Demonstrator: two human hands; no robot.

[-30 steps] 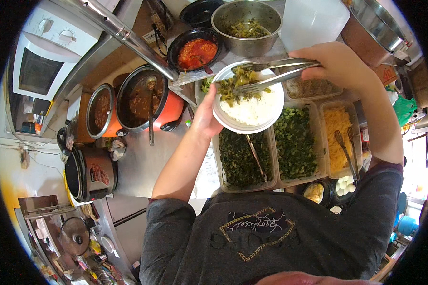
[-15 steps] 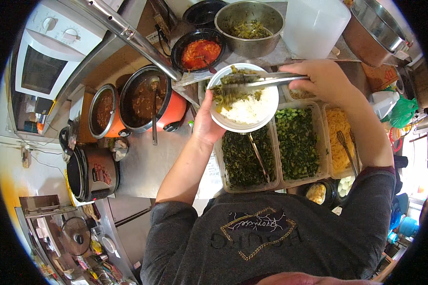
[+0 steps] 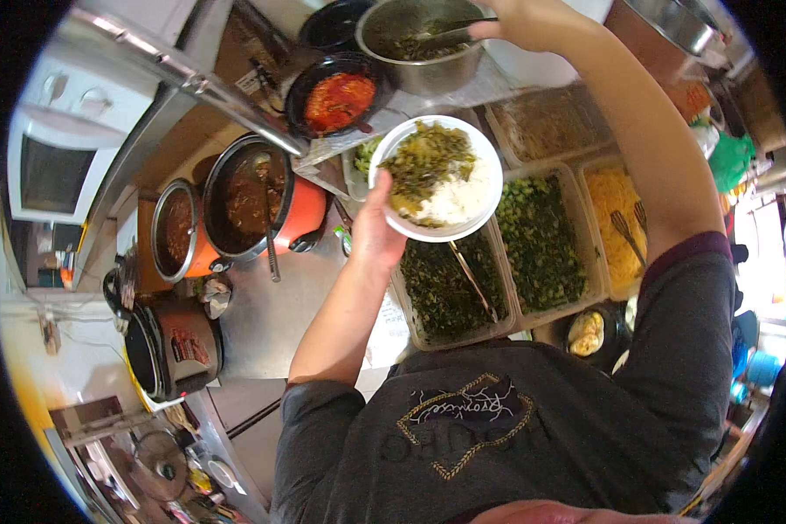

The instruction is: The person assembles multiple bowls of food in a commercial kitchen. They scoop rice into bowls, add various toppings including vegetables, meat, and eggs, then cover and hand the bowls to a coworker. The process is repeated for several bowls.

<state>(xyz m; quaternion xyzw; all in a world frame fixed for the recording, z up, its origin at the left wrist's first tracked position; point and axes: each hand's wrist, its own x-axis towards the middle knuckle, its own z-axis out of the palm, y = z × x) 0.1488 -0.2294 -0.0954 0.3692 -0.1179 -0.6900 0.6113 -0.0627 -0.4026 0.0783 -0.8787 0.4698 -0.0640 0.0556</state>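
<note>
your left hand [image 3: 377, 229] holds the bowl [image 3: 497, 185] at centre; in it, cooked greens [image 3: 428, 166] lie left and far, rice [image 3: 458, 205] right and near. beyond it, your right hand [image 3: 533, 22] has the tongs [image 3: 450, 37] inside the pot [image 3: 428, 80]. left of the pot: a pan [image 3: 294, 98] of sauce [image 3: 339, 100], another pan [image 3: 330, 28] behind. between bowl and your torso, a row of tubs [image 3: 463, 339]: chopped greens [image 3: 546, 244] in left and middle, shreds [image 3: 610, 194] in right. to your left: two cookers [image 3: 308, 201] side by side, ladle [image 3: 272, 253] in the right one; microwave [image 3: 52, 179] farther left.
</note>
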